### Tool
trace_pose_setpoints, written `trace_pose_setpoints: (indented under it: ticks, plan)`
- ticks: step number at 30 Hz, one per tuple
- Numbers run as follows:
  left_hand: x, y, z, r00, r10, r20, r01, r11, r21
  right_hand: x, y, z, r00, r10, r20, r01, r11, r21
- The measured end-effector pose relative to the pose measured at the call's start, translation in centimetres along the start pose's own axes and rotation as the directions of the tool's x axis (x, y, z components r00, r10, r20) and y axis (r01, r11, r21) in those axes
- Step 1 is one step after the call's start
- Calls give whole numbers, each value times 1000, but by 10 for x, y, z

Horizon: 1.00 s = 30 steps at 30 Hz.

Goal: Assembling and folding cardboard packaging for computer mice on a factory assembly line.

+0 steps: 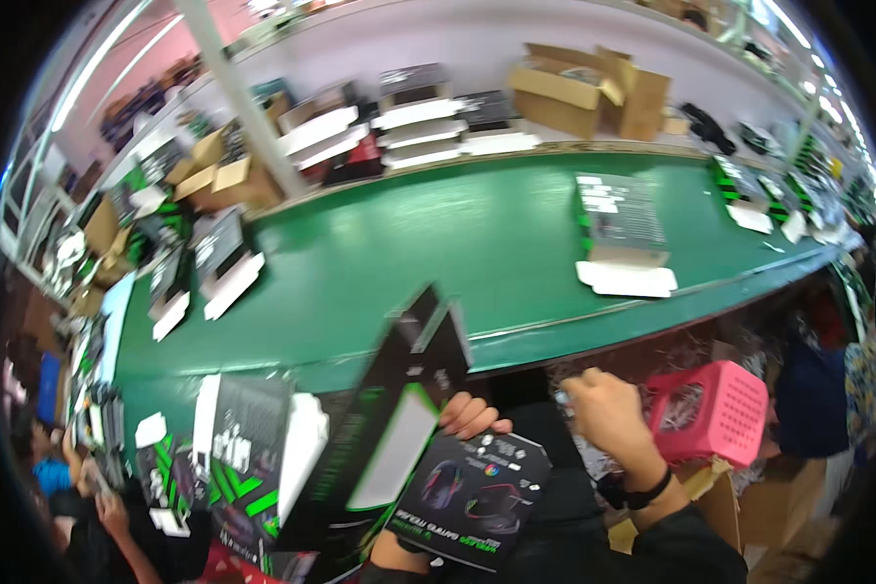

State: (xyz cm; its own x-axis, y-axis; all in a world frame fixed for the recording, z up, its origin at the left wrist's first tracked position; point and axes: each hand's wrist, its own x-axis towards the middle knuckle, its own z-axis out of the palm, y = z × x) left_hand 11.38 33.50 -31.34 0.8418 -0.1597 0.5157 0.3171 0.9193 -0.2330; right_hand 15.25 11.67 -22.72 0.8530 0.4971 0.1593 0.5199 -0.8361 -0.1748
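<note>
My left hand [472,417] is closed around a tall black carton [389,428] with a white window panel and green edging. Its upper flaps stand up. The same hand also holds a flat black mouse box [472,496], printed with a picture of a gaming mouse, in front of the fingers. The box hides much of the palm. My right hand [603,409] is raised to the right of the boxes, with its fingers curled together and a dark band on the wrist. I cannot make out whether something small is between those fingertips.
A green workbench [409,234] curves ahead, with an open black box [621,229] on it. More open boxes [248,438] lie at the near left. A pink plastic stool [715,414] stands at right among paper shreds. Brown cartons [560,92] line the back shelf. Another person's hand [112,511] is at lower left.
</note>
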Motion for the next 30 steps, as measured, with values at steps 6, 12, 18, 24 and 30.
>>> trace_pose_setpoints:
  ticks: [6, 12, 18, 24, 30]
  plan:
    - [-31, 5, 6, 997, -15, -69, 15, 1000, 6, 11, 2, -18, 975, 207, -77, -208, 978, -10]
    - [-37, 6, 6, 993, -20, -117, 24, 999, 35, 12, -11, -59, 909, 119, -399, -76, 990, 123]
    - [-34, -7, 30, 973, -90, -211, 84, 996, -36, 32, -25, -65, 906, -46, -421, 200, 923, 329]
    - [-38, -38, 30, 954, -261, -146, 222, 946, -236, 60, -51, -40, 779, -203, -594, 479, 803, 354]
    - [-34, -45, 44, 926, -280, -253, 221, 946, -236, 68, -51, -30, 764, -214, -608, 500, 793, 349]
